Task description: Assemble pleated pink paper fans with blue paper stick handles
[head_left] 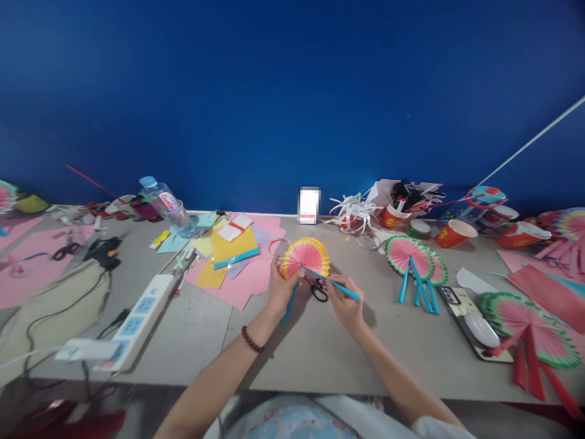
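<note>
A pleated paper fan [305, 255], pink with a yellow-orange scalloped edge, is held up above the middle of the table. My left hand [281, 286] grips its lower left side, fingers closed, and a blue paper strip [290, 303] hangs below that hand. My right hand [345, 299] pinches a second blue paper strip [340, 288], which slants from the fan's base down to the right. Between the hands, black-handled scissors [320, 291] lie on the table, partly hidden behind the fan.
Finished fans [411, 259] with blue strips lie to the right, beside a phone [475, 329] and a white mouse [482, 330]. Coloured paper sheets [256, 280], a plastic bottle [168, 204] and a power strip [144, 317] are on the left. Paper cups [456, 233] stand along the back.
</note>
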A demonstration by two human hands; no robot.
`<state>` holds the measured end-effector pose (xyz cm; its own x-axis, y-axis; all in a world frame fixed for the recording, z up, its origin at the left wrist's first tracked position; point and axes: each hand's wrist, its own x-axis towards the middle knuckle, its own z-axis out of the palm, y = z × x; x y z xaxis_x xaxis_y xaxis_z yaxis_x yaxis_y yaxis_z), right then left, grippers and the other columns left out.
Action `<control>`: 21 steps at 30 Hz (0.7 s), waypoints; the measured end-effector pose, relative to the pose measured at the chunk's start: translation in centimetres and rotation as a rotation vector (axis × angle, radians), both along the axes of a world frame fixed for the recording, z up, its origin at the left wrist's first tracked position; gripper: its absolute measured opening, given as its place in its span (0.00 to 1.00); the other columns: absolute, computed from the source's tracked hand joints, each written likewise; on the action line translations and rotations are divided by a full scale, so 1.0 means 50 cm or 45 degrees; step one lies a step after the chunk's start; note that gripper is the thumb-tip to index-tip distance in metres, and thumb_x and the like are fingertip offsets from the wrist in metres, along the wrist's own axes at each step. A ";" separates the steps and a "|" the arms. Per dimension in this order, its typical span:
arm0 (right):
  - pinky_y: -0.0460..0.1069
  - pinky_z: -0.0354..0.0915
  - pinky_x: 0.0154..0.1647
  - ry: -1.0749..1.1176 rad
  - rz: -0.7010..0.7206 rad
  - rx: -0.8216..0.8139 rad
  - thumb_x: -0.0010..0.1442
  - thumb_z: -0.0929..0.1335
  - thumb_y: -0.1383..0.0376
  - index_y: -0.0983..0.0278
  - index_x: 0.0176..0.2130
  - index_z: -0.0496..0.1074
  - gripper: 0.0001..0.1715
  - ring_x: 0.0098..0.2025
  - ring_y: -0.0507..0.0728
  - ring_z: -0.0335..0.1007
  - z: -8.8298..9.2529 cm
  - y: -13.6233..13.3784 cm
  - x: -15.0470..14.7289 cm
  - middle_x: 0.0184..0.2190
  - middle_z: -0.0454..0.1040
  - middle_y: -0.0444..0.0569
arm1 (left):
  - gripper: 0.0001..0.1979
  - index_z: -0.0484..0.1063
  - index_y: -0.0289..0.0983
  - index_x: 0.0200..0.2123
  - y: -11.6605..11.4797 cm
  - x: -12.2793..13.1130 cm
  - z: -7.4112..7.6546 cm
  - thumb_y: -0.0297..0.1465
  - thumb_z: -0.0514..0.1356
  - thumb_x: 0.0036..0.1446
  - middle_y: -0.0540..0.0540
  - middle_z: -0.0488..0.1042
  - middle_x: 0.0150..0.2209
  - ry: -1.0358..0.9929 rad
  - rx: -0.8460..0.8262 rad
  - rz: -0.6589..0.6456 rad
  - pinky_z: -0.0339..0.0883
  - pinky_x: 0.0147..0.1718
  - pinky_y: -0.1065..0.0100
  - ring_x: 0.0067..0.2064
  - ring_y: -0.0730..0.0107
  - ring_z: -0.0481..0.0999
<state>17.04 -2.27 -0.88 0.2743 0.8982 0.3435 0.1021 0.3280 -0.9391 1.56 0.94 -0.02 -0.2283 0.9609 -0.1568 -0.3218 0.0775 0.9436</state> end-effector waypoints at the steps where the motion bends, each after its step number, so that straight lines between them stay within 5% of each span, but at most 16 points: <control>1: 0.55 0.73 0.36 -0.025 0.002 0.014 0.52 0.72 0.59 0.60 0.32 0.75 0.07 0.33 0.60 0.77 -0.001 -0.001 0.000 0.33 0.77 0.51 | 0.41 0.59 0.41 0.55 0.001 -0.001 -0.001 0.34 0.72 0.37 0.43 0.71 0.47 0.024 0.010 -0.002 0.68 0.26 0.74 0.39 0.68 0.75; 6: 0.55 0.72 0.38 -0.232 -0.014 0.136 0.52 0.72 0.62 0.58 0.32 0.77 0.04 0.34 0.60 0.76 0.002 -0.006 0.007 0.32 0.79 0.51 | 0.36 0.60 0.40 0.53 -0.002 -0.004 0.002 0.35 0.70 0.41 0.43 0.68 0.47 0.104 0.075 -0.046 0.65 0.21 0.76 0.34 0.73 0.73; 12: 0.50 0.71 0.36 -0.654 0.275 0.480 0.57 0.69 0.67 0.59 0.36 0.78 0.07 0.34 0.56 0.76 0.012 -0.001 0.005 0.32 0.79 0.50 | 0.35 0.59 0.39 0.55 -0.013 0.001 0.026 0.39 0.68 0.46 0.50 0.71 0.33 0.001 0.021 -0.009 0.64 0.23 0.74 0.26 0.77 0.70; 16: 0.46 0.71 0.35 -0.859 0.247 0.688 0.61 0.66 0.70 0.60 0.38 0.75 0.09 0.31 0.53 0.76 0.015 0.000 -0.009 0.30 0.79 0.49 | 0.35 0.59 0.40 0.56 -0.017 0.003 0.031 0.39 0.68 0.47 0.45 0.73 0.42 -0.065 0.013 0.053 0.68 0.32 0.71 0.36 0.71 0.75; 21: 0.46 0.72 0.37 -0.882 0.282 0.600 0.62 0.65 0.67 0.59 0.39 0.75 0.09 0.34 0.53 0.77 0.005 0.000 -0.014 0.32 0.80 0.48 | 0.33 0.60 0.45 0.58 -0.017 0.006 0.026 0.39 0.67 0.49 0.43 0.71 0.51 -0.175 0.127 -0.009 0.68 0.47 0.64 0.49 0.63 0.74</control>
